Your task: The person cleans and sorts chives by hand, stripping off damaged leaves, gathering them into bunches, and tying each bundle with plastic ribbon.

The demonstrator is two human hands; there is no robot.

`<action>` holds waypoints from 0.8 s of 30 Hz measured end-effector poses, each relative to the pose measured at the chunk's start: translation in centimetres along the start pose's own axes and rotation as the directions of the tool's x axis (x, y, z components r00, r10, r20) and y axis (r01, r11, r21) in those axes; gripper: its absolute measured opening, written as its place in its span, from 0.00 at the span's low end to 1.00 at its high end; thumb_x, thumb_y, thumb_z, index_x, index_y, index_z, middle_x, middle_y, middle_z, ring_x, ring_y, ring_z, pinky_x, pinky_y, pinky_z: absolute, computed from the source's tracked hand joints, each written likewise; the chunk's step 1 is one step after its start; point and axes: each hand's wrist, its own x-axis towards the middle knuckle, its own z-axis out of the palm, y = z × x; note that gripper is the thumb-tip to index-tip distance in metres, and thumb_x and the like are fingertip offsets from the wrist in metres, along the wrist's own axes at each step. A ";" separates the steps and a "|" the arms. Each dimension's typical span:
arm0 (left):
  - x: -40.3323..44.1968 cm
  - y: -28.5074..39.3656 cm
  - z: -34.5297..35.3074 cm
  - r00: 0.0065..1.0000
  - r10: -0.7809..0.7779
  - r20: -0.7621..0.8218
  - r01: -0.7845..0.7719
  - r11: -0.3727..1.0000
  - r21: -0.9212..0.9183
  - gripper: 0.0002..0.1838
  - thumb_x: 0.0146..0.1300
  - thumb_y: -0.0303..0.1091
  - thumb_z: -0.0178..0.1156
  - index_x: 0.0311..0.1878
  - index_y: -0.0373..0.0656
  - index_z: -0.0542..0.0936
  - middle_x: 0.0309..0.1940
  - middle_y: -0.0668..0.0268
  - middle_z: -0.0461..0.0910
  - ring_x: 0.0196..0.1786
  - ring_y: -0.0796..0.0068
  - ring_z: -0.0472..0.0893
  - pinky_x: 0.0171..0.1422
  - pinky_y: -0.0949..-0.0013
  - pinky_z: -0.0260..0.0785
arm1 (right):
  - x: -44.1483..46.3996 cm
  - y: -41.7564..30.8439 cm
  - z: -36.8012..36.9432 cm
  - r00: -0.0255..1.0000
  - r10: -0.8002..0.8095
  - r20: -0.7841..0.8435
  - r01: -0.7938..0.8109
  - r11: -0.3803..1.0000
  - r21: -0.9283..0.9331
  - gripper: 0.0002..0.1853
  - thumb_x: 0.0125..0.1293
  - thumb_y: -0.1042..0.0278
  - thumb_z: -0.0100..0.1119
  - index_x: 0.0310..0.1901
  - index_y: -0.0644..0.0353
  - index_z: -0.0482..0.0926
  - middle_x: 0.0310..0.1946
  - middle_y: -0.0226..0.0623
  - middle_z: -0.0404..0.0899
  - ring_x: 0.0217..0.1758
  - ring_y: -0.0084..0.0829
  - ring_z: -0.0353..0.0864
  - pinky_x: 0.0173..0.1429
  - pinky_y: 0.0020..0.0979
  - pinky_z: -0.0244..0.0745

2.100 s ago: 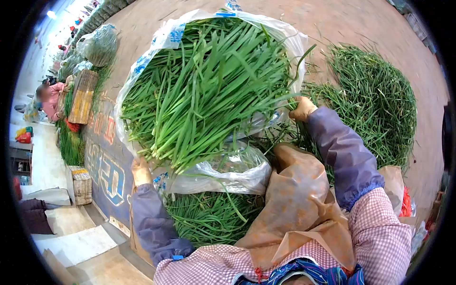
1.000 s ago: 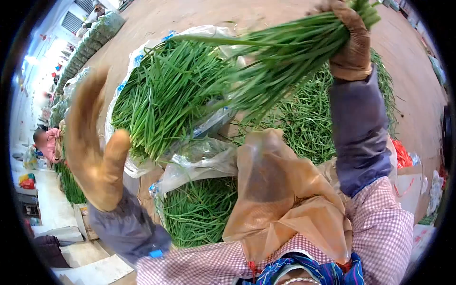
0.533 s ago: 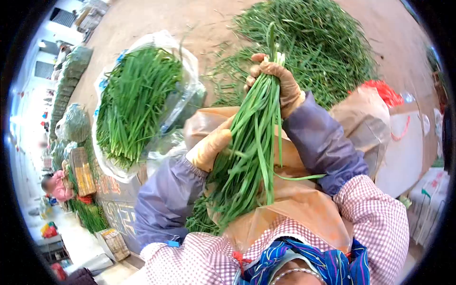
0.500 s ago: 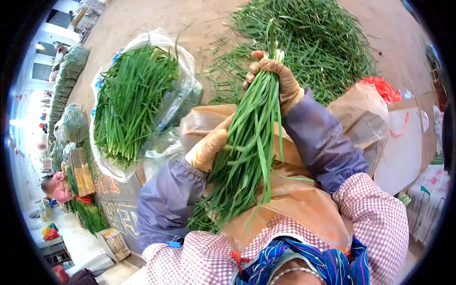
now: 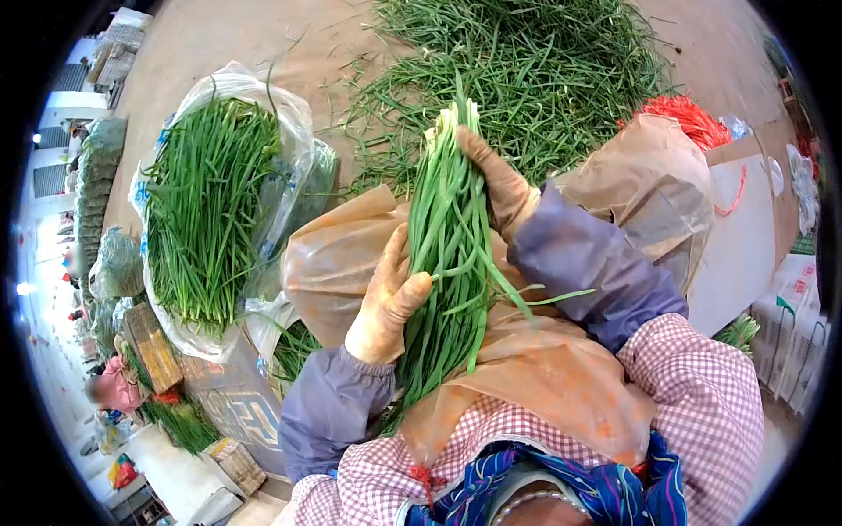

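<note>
A long bunch of green garlic chives lies along my lap on the brown plastic apron, its pale cut ends pointing away from me. My left hand, in a tan glove, rests against the bunch's left side, fingers stretched out and thumb at its edge. Against the right side, near the pale ends, my gloved right hand lies with its visible fingers extended. Part of that hand is hidden by the leaves. A few loose blades stick out to the right across the apron.
A big heap of loose chives covers the floor ahead. At left, a clear plastic bag holds neatly laid chives. Red ties lie at right beside a white board. Further left is a person in pink.
My right hand has let go of its wrapped grip near the pale ends and now lies along the bunch's side. The bunch has come lower and more upright; my left hand has opened beside it.
</note>
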 end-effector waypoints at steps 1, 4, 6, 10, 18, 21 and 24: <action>0.2 0.1 0.2 1.000 -0.013 -0.025 0.013 1.000 0.001 0.61 0.53 0.51 0.75 0.78 0.37 0.43 0.71 0.55 0.61 0.72 0.63 0.64 0.75 0.60 0.56 | -0.7 0.6 0.4 0.998 0.050 0.033 -0.051 0.998 0.031 0.25 0.63 0.47 0.67 0.52 0.56 0.78 0.41 0.36 0.84 0.41 0.32 0.86 0.49 0.36 0.85; 2.0 0.1 0.1 0.997 -0.070 -0.030 0.070 0.998 -0.008 0.50 0.57 0.41 0.74 0.75 0.38 0.53 0.64 0.59 0.69 0.64 0.67 0.71 0.68 0.62 0.66 | -3.1 2.4 2.4 0.984 0.149 -0.095 -0.146 0.988 0.040 0.25 0.61 0.50 0.70 0.54 0.58 0.78 0.44 0.38 0.83 0.43 0.31 0.85 0.49 0.34 0.84; 3.1 0.8 0.4 0.981 -0.188 -0.050 0.189 0.982 0.010 0.44 0.59 0.36 0.72 0.73 0.40 0.58 0.59 0.62 0.73 0.59 0.69 0.76 0.62 0.64 0.72 | -2.9 3.8 2.7 0.976 0.124 -0.180 -0.120 0.992 0.034 0.25 0.61 0.53 0.70 0.54 0.58 0.78 0.45 0.36 0.83 0.42 0.30 0.84 0.47 0.33 0.82; 7.2 1.5 0.1 0.879 -0.432 -0.201 0.466 0.868 0.173 0.34 0.62 0.42 0.69 0.66 0.41 0.66 0.54 0.63 0.77 0.54 0.70 0.79 0.57 0.65 0.75 | -1.1 5.0 1.6 0.916 0.195 -0.350 -0.160 0.979 0.125 0.22 0.61 0.48 0.69 0.50 0.52 0.77 0.36 0.35 0.82 0.35 0.34 0.82 0.40 0.39 0.79; 15.8 1.5 -3.3 0.959 -0.258 -0.114 0.279 0.809 0.517 0.35 0.52 0.23 0.68 0.66 0.47 0.71 0.54 0.57 0.75 0.53 0.62 0.79 0.58 0.66 0.73 | 6.9 3.8 -3.2 0.851 -0.111 -0.513 0.198 0.973 0.116 0.23 0.57 0.66 0.75 0.53 0.57 0.77 0.39 0.36 0.84 0.37 0.33 0.83 0.41 0.36 0.81; 15.8 3.3 -0.6 0.901 -0.220 -0.375 0.325 0.913 0.247 0.29 0.58 0.31 0.68 0.61 0.41 0.68 0.42 0.69 0.77 0.41 0.77 0.78 0.45 0.72 0.73 | 9.7 2.7 -1.8 0.866 -0.256 -0.430 0.279 0.960 -0.011 0.26 0.55 0.67 0.76 0.54 0.56 0.76 0.41 0.33 0.84 0.41 0.29 0.82 0.44 0.33 0.80; 14.1 3.4 -3.0 0.873 -0.216 -0.437 0.369 0.879 0.303 0.22 0.56 0.27 0.66 0.54 0.41 0.72 0.39 0.70 0.76 0.39 0.76 0.78 0.43 0.71 0.74 | 10.9 3.4 0.7 0.885 -0.352 -0.304 0.363 0.932 -0.022 0.26 0.55 0.68 0.77 0.55 0.56 0.76 0.44 0.32 0.84 0.45 0.29 0.81 0.51 0.33 0.79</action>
